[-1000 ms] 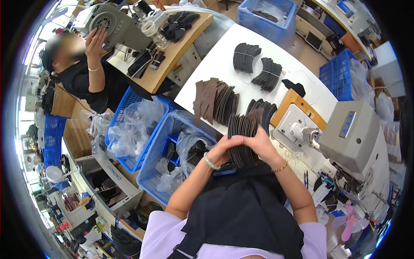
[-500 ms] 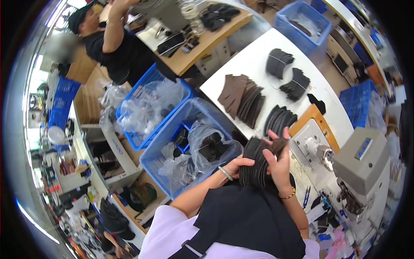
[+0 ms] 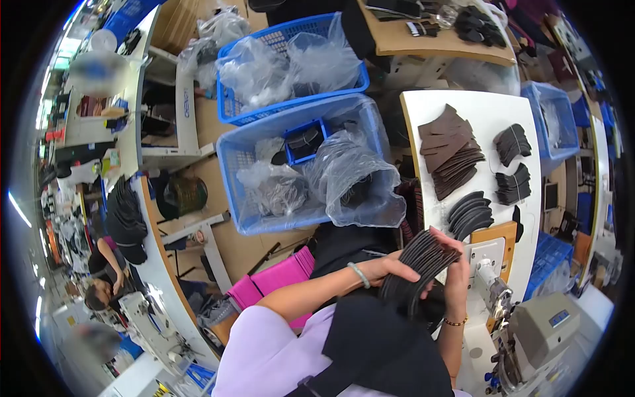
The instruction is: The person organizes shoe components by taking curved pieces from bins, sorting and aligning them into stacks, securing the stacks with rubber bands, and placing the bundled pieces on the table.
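A thick stack of dark curved pieces [image 3: 423, 261], probably leather or fabric, is held in front of my black apron. My left hand [image 3: 395, 268] grips its left side, thumb laid across the front. At the right end, my right hand [image 3: 456, 268] is closed about the stack's edge, with some fingers hidden behind it. Just beyond, a fanned row of similar black curved pieces [image 3: 471, 213] lies on the white table [image 3: 423, 102]. Brown flat pieces [image 3: 448, 142] are spread farther up, beside two tied black bundles [image 3: 512, 144].
A grey-headed machine [image 3: 546, 331] stands close on my right, by a wooden frame [image 3: 508, 238]. To the left are a blue bin [image 3: 227, 188] with plastic bags and a blue basket [image 3: 228, 109] behind it. Pink fabric [image 3: 284, 281] lies near my left arm. Another person [image 3: 106, 264] sits far left.
My view has swung left, so the bins and table appear turned. The stack has tilted in my hands, and my right hand's spread fingers have closed round its end.
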`<state>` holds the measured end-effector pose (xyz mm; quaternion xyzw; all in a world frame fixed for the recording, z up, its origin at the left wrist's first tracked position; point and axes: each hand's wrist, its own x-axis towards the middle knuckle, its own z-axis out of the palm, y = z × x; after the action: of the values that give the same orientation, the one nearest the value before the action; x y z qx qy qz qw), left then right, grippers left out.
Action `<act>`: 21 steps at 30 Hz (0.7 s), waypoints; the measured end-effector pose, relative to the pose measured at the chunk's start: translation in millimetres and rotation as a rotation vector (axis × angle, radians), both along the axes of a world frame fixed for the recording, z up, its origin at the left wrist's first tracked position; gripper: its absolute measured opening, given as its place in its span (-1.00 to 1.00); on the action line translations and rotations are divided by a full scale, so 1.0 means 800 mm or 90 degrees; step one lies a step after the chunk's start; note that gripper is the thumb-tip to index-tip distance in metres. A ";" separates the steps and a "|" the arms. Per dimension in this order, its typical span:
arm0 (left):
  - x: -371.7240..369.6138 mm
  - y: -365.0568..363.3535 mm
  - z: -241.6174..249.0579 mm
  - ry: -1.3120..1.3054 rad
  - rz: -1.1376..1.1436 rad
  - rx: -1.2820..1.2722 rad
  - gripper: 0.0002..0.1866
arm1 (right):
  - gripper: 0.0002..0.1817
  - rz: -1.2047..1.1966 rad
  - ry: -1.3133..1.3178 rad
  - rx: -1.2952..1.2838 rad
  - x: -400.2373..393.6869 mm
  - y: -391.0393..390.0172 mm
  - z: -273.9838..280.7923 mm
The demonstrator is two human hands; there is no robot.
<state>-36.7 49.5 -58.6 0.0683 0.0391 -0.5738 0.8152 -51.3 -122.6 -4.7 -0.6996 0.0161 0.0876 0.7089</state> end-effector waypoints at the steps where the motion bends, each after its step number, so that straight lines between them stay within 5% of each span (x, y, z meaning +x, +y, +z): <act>1: -0.010 0.011 -0.001 0.002 0.015 -0.003 -0.38 | -0.52 0.015 0.002 -0.003 0.007 0.005 -0.010; 3: -0.030 0.037 -0.007 -0.003 0.087 0.055 -0.35 | -0.41 -0.091 0.159 0.299 0.027 0.026 -0.034; 5: -0.050 0.063 -0.014 0.035 0.196 0.078 -0.28 | -0.44 -0.032 0.187 0.188 0.063 0.055 -0.114; 8: -0.063 0.105 -0.021 0.086 0.305 0.165 -0.18 | -0.12 0.035 0.046 -0.287 0.120 0.113 -0.258; 10: -0.061 0.129 -0.027 0.092 0.351 0.229 -0.14 | -0.02 -0.075 -0.040 -0.529 0.163 0.135 -0.338; 13: -0.051 0.155 -0.051 0.098 0.366 0.260 -0.12 | -0.10 0.020 0.133 -0.413 0.210 0.134 -0.412; 14: -0.050 0.161 -0.065 0.102 0.361 0.257 -0.12 | -0.31 -0.051 0.178 -0.338 0.215 0.137 -0.427; 18: -0.043 0.180 -0.099 0.128 0.353 0.258 -0.15 | -0.54 0.010 0.213 -0.189 0.223 0.119 -0.435; 21: -0.041 0.188 -0.128 0.193 0.317 0.244 -0.15 | -0.42 0.009 0.287 -0.147 0.211 0.119 -0.432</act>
<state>-69.6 199.7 -160.8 0.1224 0.2822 -0.3430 0.8875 117.3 -27.3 -350.3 -0.7386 0.1788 0.2444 0.6023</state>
